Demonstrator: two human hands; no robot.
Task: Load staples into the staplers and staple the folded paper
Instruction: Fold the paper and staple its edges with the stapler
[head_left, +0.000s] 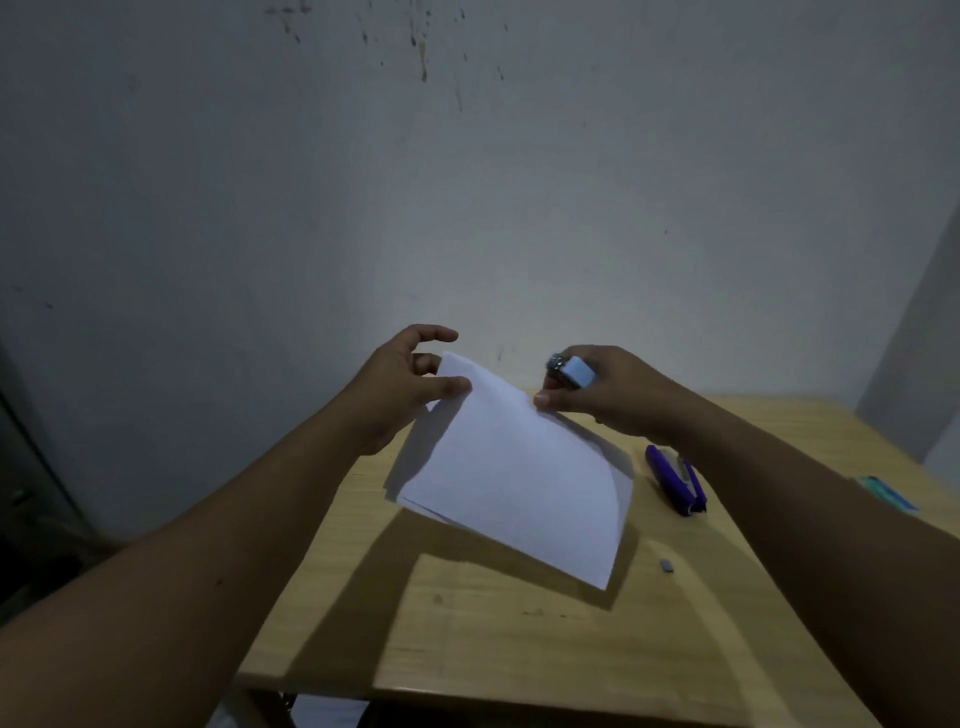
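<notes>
A folded white paper (514, 478) is held up tilted above the wooden table (467, 639). My left hand (410, 384) pinches its upper left corner between thumb and fingers. My right hand (608, 392) grips a small light-blue stapler (574, 371) and also touches the paper's upper right edge with the thumb. The stapler's metal front end points left, just above the paper's edge. A purple stapler (675, 480) lies on the table right of the paper, under my right forearm.
A small grey strip of staples (666, 565) lies on the table near the paper's lower right corner. A light-blue box (885, 493) sits at the table's right edge. A grey wall stands right behind the table.
</notes>
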